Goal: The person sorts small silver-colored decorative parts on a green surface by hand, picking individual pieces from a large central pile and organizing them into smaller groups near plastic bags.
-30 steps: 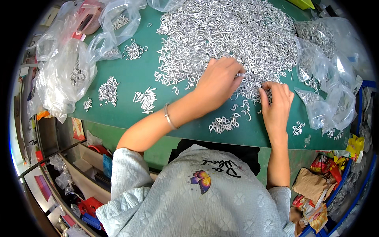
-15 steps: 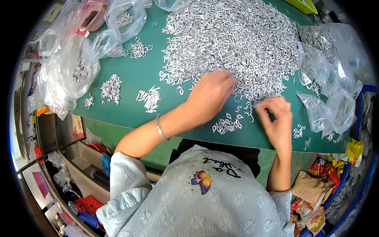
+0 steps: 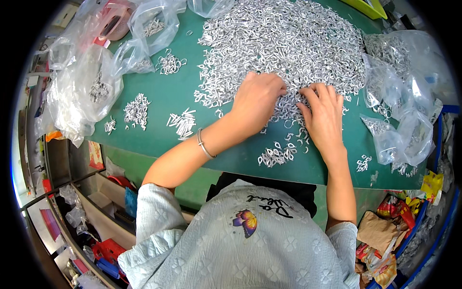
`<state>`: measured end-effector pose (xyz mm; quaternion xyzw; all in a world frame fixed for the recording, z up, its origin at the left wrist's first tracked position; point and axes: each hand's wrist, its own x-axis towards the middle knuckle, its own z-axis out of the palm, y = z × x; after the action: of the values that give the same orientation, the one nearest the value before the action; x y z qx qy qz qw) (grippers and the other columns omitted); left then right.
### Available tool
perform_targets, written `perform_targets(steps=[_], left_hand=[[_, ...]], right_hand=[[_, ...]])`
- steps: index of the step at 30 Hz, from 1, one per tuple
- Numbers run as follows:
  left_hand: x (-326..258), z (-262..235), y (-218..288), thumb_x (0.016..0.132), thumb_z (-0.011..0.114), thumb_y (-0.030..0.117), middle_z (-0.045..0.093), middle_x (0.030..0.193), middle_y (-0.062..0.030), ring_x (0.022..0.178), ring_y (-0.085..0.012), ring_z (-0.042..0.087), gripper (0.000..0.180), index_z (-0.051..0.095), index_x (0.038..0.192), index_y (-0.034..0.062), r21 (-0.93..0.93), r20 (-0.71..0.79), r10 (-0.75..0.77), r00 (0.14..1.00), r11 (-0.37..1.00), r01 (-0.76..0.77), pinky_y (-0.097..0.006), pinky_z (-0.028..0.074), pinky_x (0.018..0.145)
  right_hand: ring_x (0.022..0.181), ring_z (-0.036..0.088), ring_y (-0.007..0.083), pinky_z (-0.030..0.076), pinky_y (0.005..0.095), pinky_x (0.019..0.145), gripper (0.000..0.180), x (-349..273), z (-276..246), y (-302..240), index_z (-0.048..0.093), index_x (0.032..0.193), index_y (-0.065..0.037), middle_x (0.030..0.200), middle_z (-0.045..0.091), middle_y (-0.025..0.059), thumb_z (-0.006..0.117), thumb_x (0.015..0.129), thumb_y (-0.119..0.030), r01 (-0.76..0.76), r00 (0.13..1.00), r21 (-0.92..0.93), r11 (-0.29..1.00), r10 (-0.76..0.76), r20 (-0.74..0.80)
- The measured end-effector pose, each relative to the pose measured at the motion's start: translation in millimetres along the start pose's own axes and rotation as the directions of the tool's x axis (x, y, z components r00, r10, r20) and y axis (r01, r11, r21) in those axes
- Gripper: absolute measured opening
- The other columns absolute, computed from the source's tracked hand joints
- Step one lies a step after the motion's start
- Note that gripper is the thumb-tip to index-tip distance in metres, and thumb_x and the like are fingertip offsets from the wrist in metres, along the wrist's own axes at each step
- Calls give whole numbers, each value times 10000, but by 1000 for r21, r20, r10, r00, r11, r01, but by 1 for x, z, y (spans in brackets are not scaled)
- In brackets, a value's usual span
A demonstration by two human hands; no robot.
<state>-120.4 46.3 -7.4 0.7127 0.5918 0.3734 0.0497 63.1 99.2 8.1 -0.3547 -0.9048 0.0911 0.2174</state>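
From where I stand, taking the person's hands as the centre of the dial and twelve as straight ahead of them, the great heap of silvery metal pieces spreads at twelve o'clock across the green table. Both hands are at its near edge. The left hand, a bangle on its wrist, has its fingers bunched and curled down into the pieces; I cannot tell whether they pinch anything. The right hand is half open beside it, thumb parted from the bent fingers, tips among the pieces; what lies beneath them is hidden.

At six o'clock sits a small pile of leaf-shaped loops. Short rods lie at nine, with a little mound of silvery bits beyond them. Rings are gathered between nine and ten. Clear plastic bags slump farther out at nine, and a bagful of pieces lies between two and three.
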Motion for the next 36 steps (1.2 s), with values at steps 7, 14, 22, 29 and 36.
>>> perform_targets(steps=[7, 14, 22, 29, 36], left_hand=[[-5, -20, 22, 855, 688, 50, 714, 803, -94, 680, -234, 667, 63, 706, 913, 33, -229, 33, -252, 967, 940, 253, -328, 497, 663], [-46, -26, 46, 843, 710, 33, 717, 839, -123, 682, -197, 662, 117, 704, 954, -4, -388, 341, -298, 891, 819, 423, -302, 522, 631], [-66, -17, 50, 864, 651, -8, 670, 898, -140, 807, -311, 656, 103, 683, 962, -14, -412, 340, -171, 925, 857, 310, -370, 528, 722], [-69, -20, 52, 859, 641, -1, 627, 1010, -122, 884, -323, 618, 192, 660, 1049, 4, -340, 424, -54, 904, 916, 214, -409, 500, 769], [-28, -7, 30, 845, 687, 83, 611, 999, -87, 974, -296, 571, 267, 654, 1109, 76, 4, 55, -43, 998, 999, 43, -400, 411, 834]], right_hand=[[966, 538, 255, 370, 418, 864, 126, 1, -2, 6, 632, 935, -45, 992, 582, 67, 682, 820, -58, 107, 991, -69, 992, -112, -73], [959, 547, 246, 360, 391, 855, 84, -14, -9, 8, 627, 913, -45, 975, 604, 60, 665, 839, -47, -14, 989, 78, 997, 25, -143], [887, 571, 230, 345, 358, 826, 59, -21, -23, 10, 637, 834, -66, 866, 639, 32, 674, 790, -51, -168, 975, 154, 974, 187, -123], [863, 540, 247, 344, 364, 807, 80, -55, -39, -23, 628, 802, -59, 848, 594, 53, 694, 766, -32, -101, 952, 286, 953, 9, 307], [941, 539, 260, 372, 376, 810, 170, -18, -23, -6, 663, 955, -57, 973, 592, 56, 702, 791, -35, -4, 999, 88, 996, 8, -46]])
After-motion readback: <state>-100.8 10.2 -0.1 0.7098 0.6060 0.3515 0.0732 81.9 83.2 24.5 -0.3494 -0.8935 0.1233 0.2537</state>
